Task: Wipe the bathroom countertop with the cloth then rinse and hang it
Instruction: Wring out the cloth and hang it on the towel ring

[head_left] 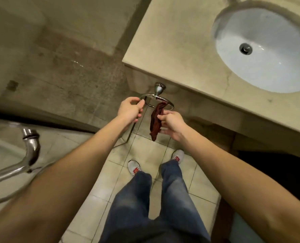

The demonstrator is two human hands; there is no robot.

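A dark red cloth (156, 120) hangs bunched through a chrome towel ring (170, 106) fixed to the side of the beige stone countertop (177, 42). My right hand (172, 124) pinches the hanging cloth at its middle, just below the ring. My left hand (130, 110) holds the ring's left side between thumb and fingers. The white oval sink basin (263, 50) with its drain is set into the countertop at the upper right.
A chrome pipe and bar (30, 146) stand at the left beside a white fixture. Beige floor tiles (151, 155) lie below, with my jeans and grey-red shoes (134, 166). A stained wall and ledge (66, 67) fill the upper left. A dark opening lies under the counter at right.
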